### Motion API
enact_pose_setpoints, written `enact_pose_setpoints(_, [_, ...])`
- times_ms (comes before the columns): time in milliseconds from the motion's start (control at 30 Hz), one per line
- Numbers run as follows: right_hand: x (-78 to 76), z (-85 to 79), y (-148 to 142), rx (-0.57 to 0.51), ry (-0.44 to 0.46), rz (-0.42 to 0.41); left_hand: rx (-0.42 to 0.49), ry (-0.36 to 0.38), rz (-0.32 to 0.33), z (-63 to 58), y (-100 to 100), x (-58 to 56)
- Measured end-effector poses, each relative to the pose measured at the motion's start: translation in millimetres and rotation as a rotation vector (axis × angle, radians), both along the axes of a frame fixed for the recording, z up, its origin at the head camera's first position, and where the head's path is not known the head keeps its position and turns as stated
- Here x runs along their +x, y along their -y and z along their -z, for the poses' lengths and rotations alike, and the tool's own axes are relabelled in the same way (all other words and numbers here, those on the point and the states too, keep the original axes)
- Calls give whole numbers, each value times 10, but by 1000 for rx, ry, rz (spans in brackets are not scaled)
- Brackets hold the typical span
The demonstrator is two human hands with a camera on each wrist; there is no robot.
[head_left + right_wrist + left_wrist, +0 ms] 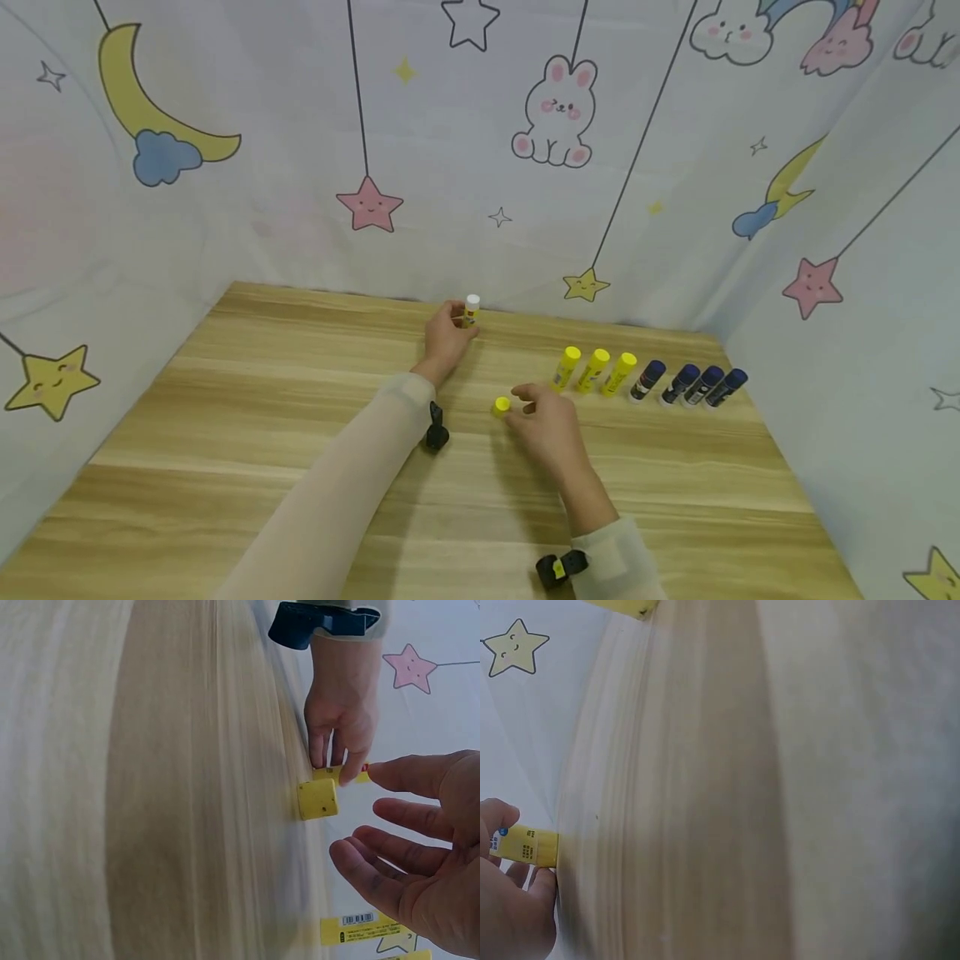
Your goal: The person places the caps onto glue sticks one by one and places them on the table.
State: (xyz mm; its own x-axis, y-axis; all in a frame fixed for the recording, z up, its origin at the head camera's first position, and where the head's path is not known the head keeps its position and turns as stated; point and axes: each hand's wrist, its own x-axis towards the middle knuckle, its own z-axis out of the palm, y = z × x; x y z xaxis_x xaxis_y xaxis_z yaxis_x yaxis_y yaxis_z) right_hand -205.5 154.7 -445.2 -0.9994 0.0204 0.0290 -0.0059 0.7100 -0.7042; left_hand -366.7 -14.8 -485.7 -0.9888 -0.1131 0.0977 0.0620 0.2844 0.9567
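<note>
At the back of the table my left hand (444,337) grips a yellow glue stick (472,311) that stands upright with its white end on top. In the left wrist view, the thumb and fingers of the left hand (514,907) lie on both sides of the glue stick (525,846). A short yellow cap (501,407) sits on the table nearer to me. Close to its right is my right hand (551,425), fingers loosely bent and spread. The right wrist view shows a gap between the right hand (420,847) and the cap (318,799).
To the right, a row of upright glue sticks begins with three yellow ones, the middle one (592,371) among them, and continues with several dark blue ones (647,381). A printed cloth (450,250) hangs along the back edge of the wooden table (262,375).
</note>
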Motion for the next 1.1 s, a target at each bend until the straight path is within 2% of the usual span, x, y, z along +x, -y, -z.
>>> enact_pose_setpoints(400, [-37,42,103,72,-51,-81,-36,-18,-36,51,1,-69])
enact_pose_setpoints(600, [-67,80,142,82,-45,-63,-76,-34,-52,80,-6,-92])
enact_pose_setpoints(1100, [-135,124,146,132,-59,-64,-33,-17,-36,42,-7,-34])
